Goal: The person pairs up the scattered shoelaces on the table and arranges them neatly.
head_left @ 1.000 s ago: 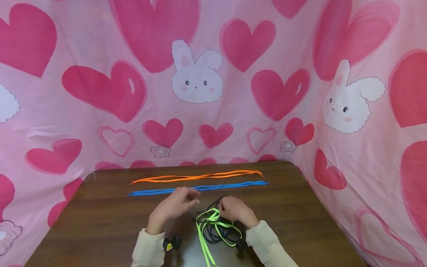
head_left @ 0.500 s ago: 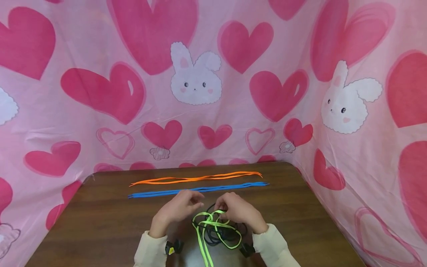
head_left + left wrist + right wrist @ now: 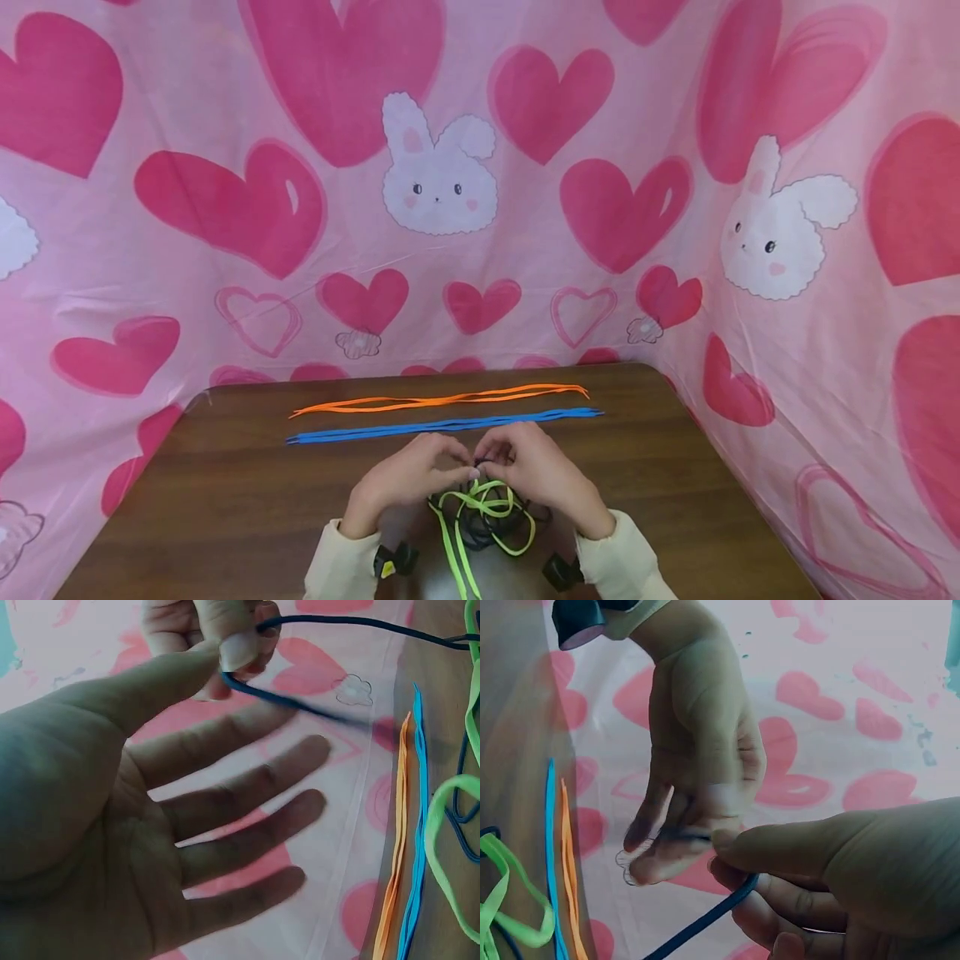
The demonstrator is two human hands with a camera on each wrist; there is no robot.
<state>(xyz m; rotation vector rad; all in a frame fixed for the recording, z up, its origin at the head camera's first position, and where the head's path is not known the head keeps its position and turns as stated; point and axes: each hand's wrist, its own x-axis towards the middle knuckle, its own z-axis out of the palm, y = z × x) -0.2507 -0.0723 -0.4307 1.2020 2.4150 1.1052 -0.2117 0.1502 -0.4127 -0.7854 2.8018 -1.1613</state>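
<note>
My right hand (image 3: 551, 475) pinches a dark shoelace (image 3: 705, 926) between thumb and fingers. The lace bends where it passes through the pinch. Close against it is my left hand (image 3: 408, 479); the left wrist view shows its fingers spread and nearly straight, with the thumb at the right fingertips. One blurred stretch of the lace crosses in front of the left index fingertip. Below the hands, a neon green shoelace (image 3: 453, 550) lies tangled with dark loops on the brown table (image 3: 225, 517). Whether the left thumb touches the lace is unclear.
Behind the hands, a blue shoelace (image 3: 352, 434) and an orange shoelace (image 3: 360, 407) lie stretched side by side, folded into strands. A pink cloth (image 3: 525, 250) with hearts and rabbits hangs beyond the table's back edge. Each wrist wears a small black camera (image 3: 395, 559).
The left hand has moved right and the right hand has lifted slightly, so their fingertips now meet above the tangle. The green loops have shifted a little.
</note>
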